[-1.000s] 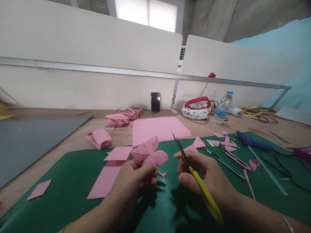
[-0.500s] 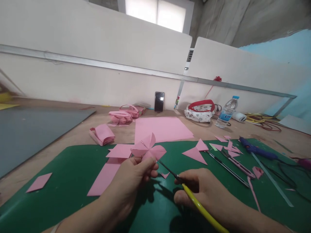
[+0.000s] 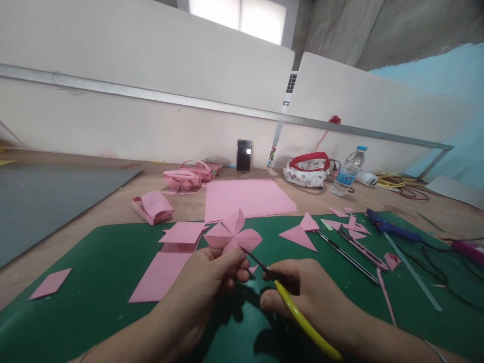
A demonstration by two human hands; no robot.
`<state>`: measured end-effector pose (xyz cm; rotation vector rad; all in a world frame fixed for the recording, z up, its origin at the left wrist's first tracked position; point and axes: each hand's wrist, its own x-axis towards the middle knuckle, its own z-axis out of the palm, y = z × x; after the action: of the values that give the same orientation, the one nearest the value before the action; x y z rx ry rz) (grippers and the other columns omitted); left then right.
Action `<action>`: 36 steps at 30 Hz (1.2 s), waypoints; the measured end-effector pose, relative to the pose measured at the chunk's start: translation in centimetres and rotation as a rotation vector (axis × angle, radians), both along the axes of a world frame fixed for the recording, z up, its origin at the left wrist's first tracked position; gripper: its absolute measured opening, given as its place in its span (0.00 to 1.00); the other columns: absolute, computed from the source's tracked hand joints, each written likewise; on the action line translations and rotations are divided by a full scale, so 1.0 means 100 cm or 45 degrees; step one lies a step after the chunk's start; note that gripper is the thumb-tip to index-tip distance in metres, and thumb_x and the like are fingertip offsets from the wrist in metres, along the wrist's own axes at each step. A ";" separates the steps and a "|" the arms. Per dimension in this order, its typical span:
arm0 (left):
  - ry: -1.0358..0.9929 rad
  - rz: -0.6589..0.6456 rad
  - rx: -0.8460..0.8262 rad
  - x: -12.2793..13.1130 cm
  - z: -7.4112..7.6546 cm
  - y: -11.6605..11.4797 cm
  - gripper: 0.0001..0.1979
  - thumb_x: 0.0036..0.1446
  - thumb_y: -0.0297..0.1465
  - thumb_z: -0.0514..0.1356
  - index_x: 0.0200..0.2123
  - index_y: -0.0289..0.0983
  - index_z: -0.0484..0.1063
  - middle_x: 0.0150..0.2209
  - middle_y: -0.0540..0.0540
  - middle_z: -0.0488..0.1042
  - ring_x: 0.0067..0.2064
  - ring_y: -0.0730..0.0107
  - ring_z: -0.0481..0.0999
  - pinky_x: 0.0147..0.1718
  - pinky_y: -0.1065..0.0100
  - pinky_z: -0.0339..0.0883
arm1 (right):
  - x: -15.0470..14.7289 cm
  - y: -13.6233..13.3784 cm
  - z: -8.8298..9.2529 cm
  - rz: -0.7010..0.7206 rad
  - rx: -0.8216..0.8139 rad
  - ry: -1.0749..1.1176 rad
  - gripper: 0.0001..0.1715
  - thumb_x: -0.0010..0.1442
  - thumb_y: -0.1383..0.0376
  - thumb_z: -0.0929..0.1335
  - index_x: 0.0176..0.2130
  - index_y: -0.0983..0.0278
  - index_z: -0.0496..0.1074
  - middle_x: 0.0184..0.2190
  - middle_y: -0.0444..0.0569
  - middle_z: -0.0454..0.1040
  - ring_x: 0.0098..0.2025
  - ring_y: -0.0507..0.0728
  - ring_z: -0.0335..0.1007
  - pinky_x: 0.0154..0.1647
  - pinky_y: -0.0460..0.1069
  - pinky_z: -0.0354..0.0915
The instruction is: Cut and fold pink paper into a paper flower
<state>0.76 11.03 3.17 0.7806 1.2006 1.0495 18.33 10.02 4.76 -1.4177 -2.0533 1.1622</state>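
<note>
A pink paper flower [image 3: 233,233] with several curved petals is pinched between the thumb and fingers of my left hand [image 3: 219,267]. My right hand [image 3: 298,287] grips yellow-handled scissors [image 3: 302,313], their dark blades reaching left to the flower's lower petal. Whether the blade tips are apart I cannot tell. Just below the blades lies a small pink scrap [image 3: 253,269] on the green cutting mat [image 3: 91,282]. Folded pink paper [image 3: 162,277] rests on the mat beside my left forearm.
Pink sheets [image 3: 245,199] lie beyond the mat, near folded pink paper pieces [image 3: 153,206]. To the right are triangular scraps [image 3: 300,236], a pen [image 3: 348,258], a pink craft knife [image 3: 366,252] and a blue glue gun [image 3: 393,228]. A phone [image 3: 244,155], pouch [image 3: 307,170] and bottle [image 3: 348,171] stand behind.
The flower has turned slightly so that it faces the camera more. The scissors and my right hand have moved a little left, closer to it. The whole view has shifted slightly.
</note>
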 end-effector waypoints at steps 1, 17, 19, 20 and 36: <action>-0.001 -0.010 0.000 0.000 0.000 0.000 0.13 0.53 0.36 0.62 0.21 0.33 0.73 0.20 0.50 0.72 0.22 0.79 0.67 0.22 0.78 0.58 | 0.000 0.000 0.000 0.002 0.000 0.004 0.13 0.52 0.62 0.70 0.24 0.64 0.64 0.20 0.36 0.52 0.25 0.49 0.46 0.22 0.45 0.45; 0.008 0.009 -0.015 0.002 0.004 -0.001 0.11 0.56 0.32 0.62 0.23 0.33 0.73 0.20 0.50 0.73 0.21 0.80 0.66 0.19 0.80 0.58 | -0.001 0.000 0.000 0.019 -0.018 0.071 0.13 0.53 0.62 0.70 0.24 0.65 0.64 0.21 0.37 0.54 0.25 0.48 0.48 0.23 0.44 0.45; -0.005 0.008 -0.029 0.003 0.004 -0.002 0.12 0.56 0.33 0.62 0.23 0.33 0.73 0.20 0.50 0.72 0.21 0.81 0.66 0.19 0.80 0.58 | -0.001 0.000 0.001 0.013 -0.012 0.074 0.12 0.53 0.63 0.70 0.25 0.65 0.65 0.21 0.37 0.55 0.25 0.49 0.48 0.23 0.44 0.46; -0.010 0.006 -0.034 0.003 0.004 -0.002 0.13 0.57 0.33 0.61 0.23 0.33 0.73 0.19 0.50 0.72 0.21 0.81 0.66 0.19 0.80 0.58 | -0.001 0.000 0.001 0.013 -0.009 0.074 0.12 0.53 0.63 0.70 0.25 0.65 0.65 0.22 0.37 0.55 0.26 0.49 0.48 0.23 0.44 0.46; -0.009 0.002 -0.006 0.003 0.004 -0.003 0.12 0.54 0.31 0.62 0.20 0.33 0.74 0.19 0.49 0.72 0.21 0.79 0.66 0.19 0.79 0.57 | 0.001 0.000 -0.002 0.010 -0.020 0.083 0.12 0.53 0.60 0.71 0.27 0.66 0.68 0.21 0.37 0.57 0.25 0.49 0.49 0.23 0.44 0.46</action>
<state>1.08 10.75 3.57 0.7720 1.1976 1.0500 18.38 10.04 4.54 -1.3621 -2.0115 1.2138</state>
